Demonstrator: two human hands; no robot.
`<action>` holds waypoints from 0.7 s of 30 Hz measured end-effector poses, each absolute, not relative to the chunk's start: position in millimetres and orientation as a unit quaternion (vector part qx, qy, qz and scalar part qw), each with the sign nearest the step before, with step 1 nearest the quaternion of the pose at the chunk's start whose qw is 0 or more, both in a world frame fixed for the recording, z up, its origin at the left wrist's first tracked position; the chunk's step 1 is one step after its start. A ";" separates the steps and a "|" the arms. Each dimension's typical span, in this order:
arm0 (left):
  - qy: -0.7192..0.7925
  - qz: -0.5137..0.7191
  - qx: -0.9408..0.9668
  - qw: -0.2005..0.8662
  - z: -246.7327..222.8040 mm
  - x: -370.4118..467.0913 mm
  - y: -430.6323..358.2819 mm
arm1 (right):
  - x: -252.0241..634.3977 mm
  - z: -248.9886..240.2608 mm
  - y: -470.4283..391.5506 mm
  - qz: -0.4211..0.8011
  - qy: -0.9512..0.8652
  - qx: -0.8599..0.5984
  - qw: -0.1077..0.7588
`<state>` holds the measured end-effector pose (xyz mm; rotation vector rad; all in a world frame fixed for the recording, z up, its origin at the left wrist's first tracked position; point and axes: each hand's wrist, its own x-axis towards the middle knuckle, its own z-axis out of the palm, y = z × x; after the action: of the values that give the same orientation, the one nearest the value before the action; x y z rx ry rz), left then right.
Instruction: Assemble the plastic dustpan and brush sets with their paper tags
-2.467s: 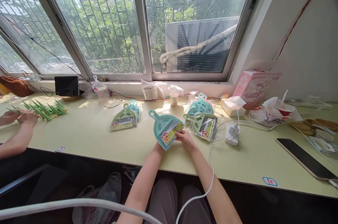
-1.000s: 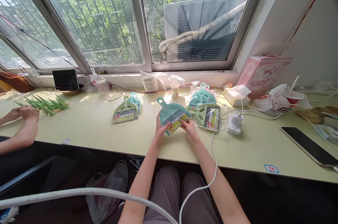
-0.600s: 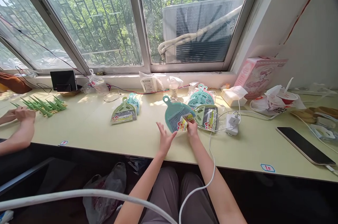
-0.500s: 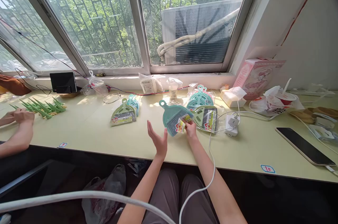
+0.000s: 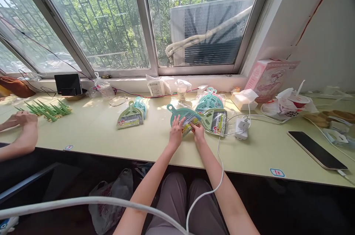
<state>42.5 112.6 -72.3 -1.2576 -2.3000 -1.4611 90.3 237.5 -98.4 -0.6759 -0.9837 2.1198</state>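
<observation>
At the centre of the frame, the left hand [image 5: 175,136] lies open, fingers spread, on the teal dustpan set [image 5: 183,112] while the right hand [image 5: 199,135] pinches its labelled edge, an apparent adjustment calling for light, steady support.

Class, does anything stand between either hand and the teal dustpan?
Nothing visible does: the left hand lies against the front of the teal dustpan, and the right hand grips its lower right edge.

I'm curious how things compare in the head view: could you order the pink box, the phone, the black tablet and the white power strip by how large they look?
1. Pink box
2. Phone and black tablet: too alike to rank
3. White power strip
</observation>
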 end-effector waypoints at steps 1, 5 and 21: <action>-0.757 -0.495 -0.422 0.065 -71.6 43.3 110.7 | 90.4 -98.2 237.5 0.817 -0.382 -0.258 0.346; -0.737 -0.512 -0.437 0.066 -69.8 44.8 113.1 | 90.7 -98.3 237.5 0.809 -0.400 -0.250 0.350; -0.788 -0.391 -0.460 0.122 -68.3 68.7 153.3 | 92.6 -92.9 236.1 0.714 -0.521 -0.280 0.375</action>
<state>68.7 153.3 -68.3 -1.3434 -2.2988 -1.1419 92.6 236.1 -92.9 -0.7176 -1.3332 1.8279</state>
